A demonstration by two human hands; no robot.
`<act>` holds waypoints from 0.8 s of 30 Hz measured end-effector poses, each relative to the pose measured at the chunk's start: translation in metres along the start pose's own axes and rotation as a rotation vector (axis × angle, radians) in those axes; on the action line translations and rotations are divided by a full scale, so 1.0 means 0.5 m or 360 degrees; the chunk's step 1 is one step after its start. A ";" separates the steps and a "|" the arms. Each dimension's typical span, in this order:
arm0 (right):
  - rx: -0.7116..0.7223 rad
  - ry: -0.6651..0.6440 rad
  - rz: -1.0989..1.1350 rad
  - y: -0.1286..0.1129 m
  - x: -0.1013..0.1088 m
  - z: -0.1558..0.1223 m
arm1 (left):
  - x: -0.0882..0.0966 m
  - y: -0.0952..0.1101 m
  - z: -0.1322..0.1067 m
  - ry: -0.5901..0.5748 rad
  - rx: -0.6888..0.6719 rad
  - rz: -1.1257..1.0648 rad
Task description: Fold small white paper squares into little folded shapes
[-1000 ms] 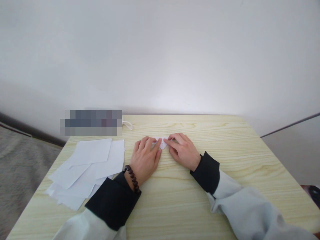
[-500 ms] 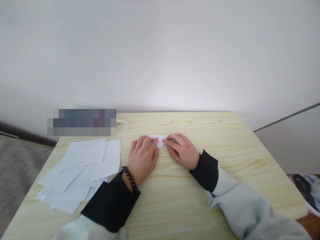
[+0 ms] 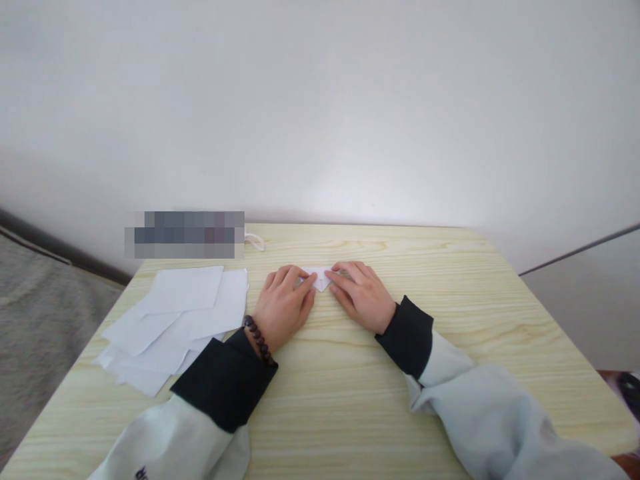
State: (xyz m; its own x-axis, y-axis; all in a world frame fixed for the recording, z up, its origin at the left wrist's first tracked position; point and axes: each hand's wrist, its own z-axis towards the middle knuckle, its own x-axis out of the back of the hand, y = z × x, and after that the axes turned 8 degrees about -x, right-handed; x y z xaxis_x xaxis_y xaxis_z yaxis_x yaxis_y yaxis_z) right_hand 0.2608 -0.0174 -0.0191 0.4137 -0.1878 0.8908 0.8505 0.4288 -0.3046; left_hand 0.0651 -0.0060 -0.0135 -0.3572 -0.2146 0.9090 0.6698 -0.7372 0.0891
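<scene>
Folded paper [image 3: 321,283] is held against the table [image 3: 330,413] by the fingers [image 3: 308,283] of the left hand [image 3: 281,305] and right hand [image 3: 366,299]. White sheets [image 3: 186,290] are spread left of the fingers.

Pale grey sleeves [image 3: 500,407], wide black cuffs [image 3: 225,383], dark beaded bracelet [image 3: 257,339]

On the desk [image 3: 325,413], the paper piece [image 3: 321,283] lies between the left grip [image 3: 283,303] and the right grip [image 3: 364,297], touching both. Left of these 2, sheets [image 3: 186,290] overlap one another. Behind the sheets sits an obscured object [image 3: 185,235], a loop [image 3: 257,237] at its right. The wall [image 3: 320,120] rises behind the desk; carpet [image 3: 40,320] lies to its left.
</scene>
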 end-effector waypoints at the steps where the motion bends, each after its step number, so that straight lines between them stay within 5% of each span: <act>1: 0.0017 -0.0013 -0.0007 -0.001 0.001 0.001 | 0.000 0.000 0.000 -0.0002 -0.0012 0.0005; 10: -0.0068 0.0080 -0.0100 -0.001 0.002 -0.002 | 0.011 -0.010 -0.006 0.0048 0.0036 0.0191; 20: -0.0152 0.0144 0.0063 0.005 -0.009 0.009 | -0.002 -0.023 0.001 0.0065 0.0154 0.0098; 24: -0.0089 0.0136 0.0096 0.005 -0.012 0.011 | -0.001 -0.022 0.002 0.0079 0.0047 -0.0013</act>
State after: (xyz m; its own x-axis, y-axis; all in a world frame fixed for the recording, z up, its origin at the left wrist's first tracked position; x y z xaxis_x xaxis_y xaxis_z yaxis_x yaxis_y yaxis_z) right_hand 0.2588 -0.0103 -0.0232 0.4892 -0.2388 0.8389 0.8389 0.3922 -0.3775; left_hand 0.0585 0.0027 -0.0146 -0.3941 -0.2404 0.8871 0.6853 -0.7200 0.1094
